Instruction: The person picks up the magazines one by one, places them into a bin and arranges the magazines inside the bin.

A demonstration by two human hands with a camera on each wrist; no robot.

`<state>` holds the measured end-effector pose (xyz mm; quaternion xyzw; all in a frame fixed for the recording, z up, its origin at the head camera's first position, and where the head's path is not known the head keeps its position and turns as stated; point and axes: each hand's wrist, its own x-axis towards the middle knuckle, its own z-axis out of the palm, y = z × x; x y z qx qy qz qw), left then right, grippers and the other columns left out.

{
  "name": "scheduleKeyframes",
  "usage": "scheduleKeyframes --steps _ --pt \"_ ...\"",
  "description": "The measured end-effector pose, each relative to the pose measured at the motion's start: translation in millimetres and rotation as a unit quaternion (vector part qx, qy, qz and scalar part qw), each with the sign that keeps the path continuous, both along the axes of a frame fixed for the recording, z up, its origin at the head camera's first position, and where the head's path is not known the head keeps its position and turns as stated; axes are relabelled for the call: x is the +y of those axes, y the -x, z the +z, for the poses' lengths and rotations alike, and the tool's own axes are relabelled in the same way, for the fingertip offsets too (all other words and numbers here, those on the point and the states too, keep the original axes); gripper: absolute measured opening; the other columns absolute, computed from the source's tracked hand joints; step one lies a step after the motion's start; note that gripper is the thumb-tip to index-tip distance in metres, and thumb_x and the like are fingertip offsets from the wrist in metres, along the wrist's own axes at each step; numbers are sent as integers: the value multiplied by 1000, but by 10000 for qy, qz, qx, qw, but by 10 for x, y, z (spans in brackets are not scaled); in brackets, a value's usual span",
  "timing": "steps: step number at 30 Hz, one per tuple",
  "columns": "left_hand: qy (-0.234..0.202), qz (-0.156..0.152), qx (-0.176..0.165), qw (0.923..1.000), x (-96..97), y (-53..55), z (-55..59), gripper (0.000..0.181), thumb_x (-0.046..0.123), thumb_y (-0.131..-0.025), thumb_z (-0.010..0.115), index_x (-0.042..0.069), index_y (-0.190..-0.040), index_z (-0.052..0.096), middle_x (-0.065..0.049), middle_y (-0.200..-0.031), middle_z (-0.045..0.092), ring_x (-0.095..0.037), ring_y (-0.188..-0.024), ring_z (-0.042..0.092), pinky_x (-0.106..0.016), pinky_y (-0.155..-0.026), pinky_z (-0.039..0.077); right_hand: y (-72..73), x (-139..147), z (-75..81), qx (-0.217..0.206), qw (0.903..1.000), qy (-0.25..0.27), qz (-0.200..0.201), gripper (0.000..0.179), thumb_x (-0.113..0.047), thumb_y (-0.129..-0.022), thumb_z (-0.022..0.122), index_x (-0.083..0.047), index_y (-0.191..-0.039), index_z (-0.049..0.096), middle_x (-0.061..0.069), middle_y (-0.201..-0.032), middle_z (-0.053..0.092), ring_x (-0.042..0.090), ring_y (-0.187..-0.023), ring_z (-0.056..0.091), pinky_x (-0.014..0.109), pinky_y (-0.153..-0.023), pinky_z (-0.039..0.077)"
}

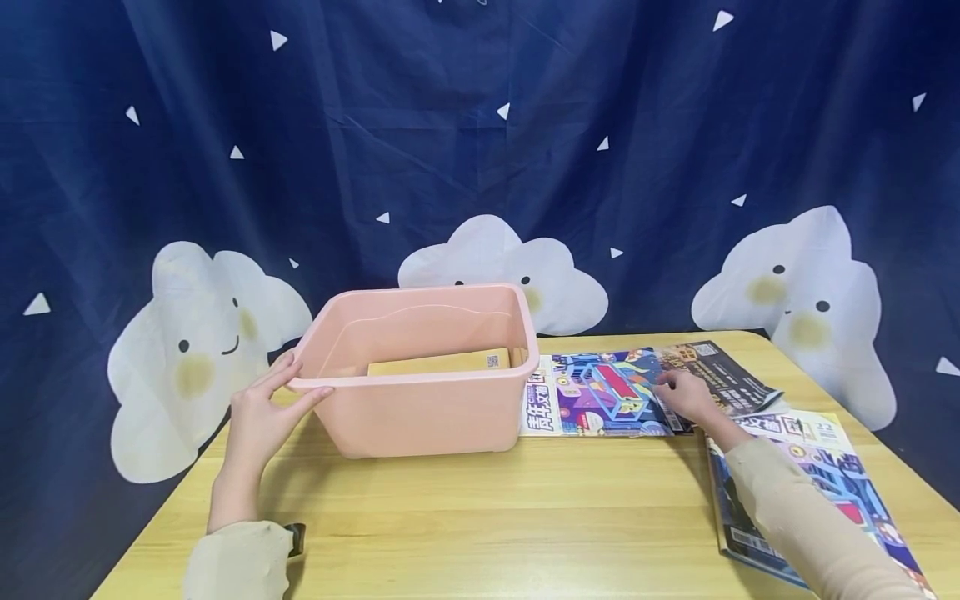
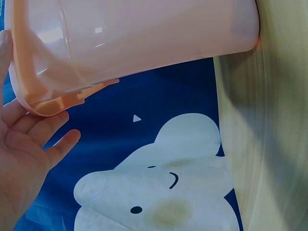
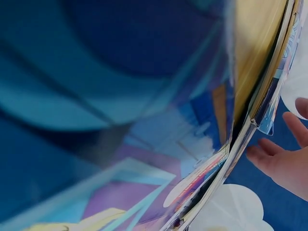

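Observation:
A pink plastic bin point(image 1: 427, 417) stands left of centre on the table. At its front left corner my left hand point(image 1: 258, 417) grips the rim, thumb on the front side and fingers by the left side; the left wrist view shows the fingers around the rim point(image 2: 50, 107). To the right, my right hand point(image 1: 688, 396) is over a colourful magazine point(image 1: 600, 392) and a dark printed cover point(image 1: 720, 375). In the right wrist view its fingers point(image 3: 262, 155) are loosely bent beside the magazine edges, with nothing seen between them.
Inside the bin lies a yellow-brown flat item point(image 1: 450, 362) with a printed code. More magazines point(image 1: 832, 492) lie at the table's right edge under the right forearm. A dark blue curtain point(image 1: 480, 125) with clouds hangs behind the wooden table point(image 1: 450, 525).

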<state>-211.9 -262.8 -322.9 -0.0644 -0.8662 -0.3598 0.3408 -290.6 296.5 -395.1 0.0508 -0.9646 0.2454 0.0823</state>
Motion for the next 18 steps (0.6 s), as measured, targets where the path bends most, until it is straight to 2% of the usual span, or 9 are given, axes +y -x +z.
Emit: scheduleKeyframes --steps 5,13,18 --pt "-3 -16 15 10000 4 -4 4 60 23 -68 82 -4 -116 60 -19 -125 54 -38 -115 49 -50 -95 38 -6 -11 15 -436 9990 -93 78 36 -13 -84 56 18 -103 56 36 -107 55 51 -101 49 55 -84 43" --pt "-13 -30 76 10000 8 0 6 60 22 -67 83 -4 -116 60 -19 -125 54 -38 -115 49 -50 -95 38 14 -18 8 -470 9983 -261 215 36 -15 -83 59 17 -100 58 36 -106 56 52 -102 49 55 -85 43" --pt "0 13 33 10000 -1 1 -9 60 23 -67 82 -3 -117 60 -17 -125 54 -37 -115 50 -50 -95 38 15 -18 10 -542 9984 18 157 36 -14 -83 60 17 -101 58 37 -110 53 52 -104 48 55 -85 42"
